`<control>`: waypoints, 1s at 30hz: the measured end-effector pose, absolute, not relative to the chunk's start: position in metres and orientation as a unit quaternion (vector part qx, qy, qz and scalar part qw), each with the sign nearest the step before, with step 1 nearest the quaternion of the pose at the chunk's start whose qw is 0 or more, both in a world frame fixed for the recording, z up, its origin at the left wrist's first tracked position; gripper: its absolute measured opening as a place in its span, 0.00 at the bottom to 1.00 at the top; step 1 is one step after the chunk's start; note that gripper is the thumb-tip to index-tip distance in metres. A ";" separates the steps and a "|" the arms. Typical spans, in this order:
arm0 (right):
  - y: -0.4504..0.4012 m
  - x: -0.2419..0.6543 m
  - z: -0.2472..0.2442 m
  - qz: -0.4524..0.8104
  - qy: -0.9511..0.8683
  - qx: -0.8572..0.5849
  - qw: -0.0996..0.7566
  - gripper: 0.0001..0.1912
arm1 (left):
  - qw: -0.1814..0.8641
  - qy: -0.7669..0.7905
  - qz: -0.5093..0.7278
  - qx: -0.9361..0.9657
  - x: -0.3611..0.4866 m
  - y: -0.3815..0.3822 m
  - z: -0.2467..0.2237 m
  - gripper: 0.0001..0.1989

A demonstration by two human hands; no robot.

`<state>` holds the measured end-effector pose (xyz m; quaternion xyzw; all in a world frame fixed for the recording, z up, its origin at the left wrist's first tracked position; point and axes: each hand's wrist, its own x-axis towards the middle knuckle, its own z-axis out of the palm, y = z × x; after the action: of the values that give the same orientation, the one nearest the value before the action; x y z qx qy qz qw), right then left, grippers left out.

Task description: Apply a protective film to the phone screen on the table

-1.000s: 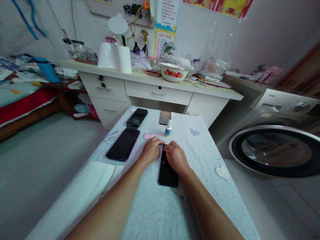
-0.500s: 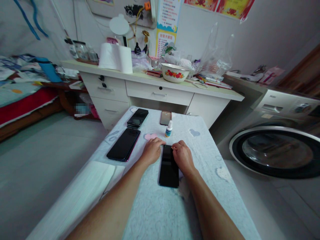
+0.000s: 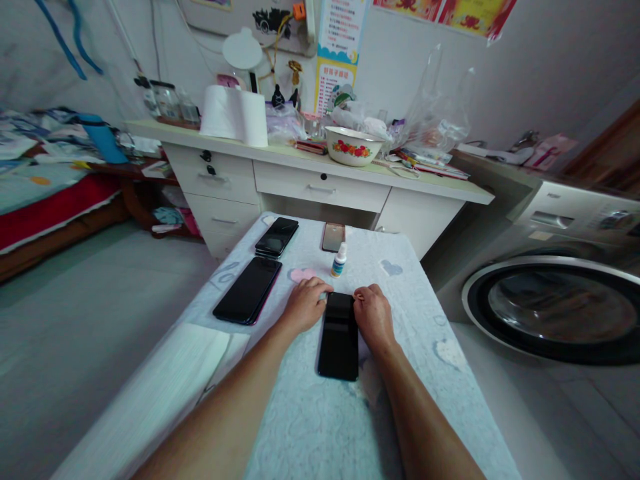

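A black phone (image 3: 339, 340) lies face up on the cloth-covered table (image 3: 310, 427). My left hand (image 3: 306, 303) rests at its upper left corner, fingers together and reaching to its top edge. Against the phone's upper right side is my right hand (image 3: 373, 312), fingers curled in; something small may be pinched there, too small to make out. Just beyond the hands a small white bottle with a blue label (image 3: 339, 261) stands upright. To the left lie a larger dark phone (image 3: 249, 290) and a stack of phones (image 3: 277, 236). A brownish phone (image 3: 333, 237) lies behind the bottle.
Behind the table stands a white desk (image 3: 320, 190) holding a flowered bowl (image 3: 353, 147), a paper roll (image 3: 253, 120) and plastic bags. A washing machine (image 3: 550, 220) is at the right. A bed (image 3: 50, 200) with a red edge is at the far left.
My right hand has shifted slightly right, from over the phone's upper right corner to its side, uncovering more of the screen. My left hand has barely moved.
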<state>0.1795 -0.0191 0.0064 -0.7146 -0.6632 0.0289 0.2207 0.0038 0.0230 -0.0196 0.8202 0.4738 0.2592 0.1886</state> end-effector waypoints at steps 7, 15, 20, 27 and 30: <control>-0.017 0.178 0.006 0.040 -0.666 -0.708 0.231 0.12 | 0.188 0.479 0.251 0.820 0.005 0.022 -0.016 0.19; -0.013 0.170 0.006 0.064 -0.703 -0.667 0.237 0.12 | 0.189 0.478 0.249 0.821 0.005 0.025 -0.019 0.19; -0.010 0.166 0.005 0.084 -0.727 -0.637 0.242 0.12 | 0.190 0.475 0.259 0.819 0.005 0.025 -0.018 0.18; -0.010 0.158 0.005 0.090 -0.758 -0.598 0.246 0.11 | 0.221 0.483 0.293 0.795 0.005 0.028 -0.020 0.18; -0.011 0.156 0.007 0.093 -0.773 -0.579 0.243 0.12 | 0.230 0.490 0.326 0.775 0.005 0.030 -0.022 0.19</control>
<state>0.1556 -0.0111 0.0070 -0.5787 -0.7727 0.0934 0.2435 0.0049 0.0303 -0.0223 0.7748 0.4904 0.3261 0.2299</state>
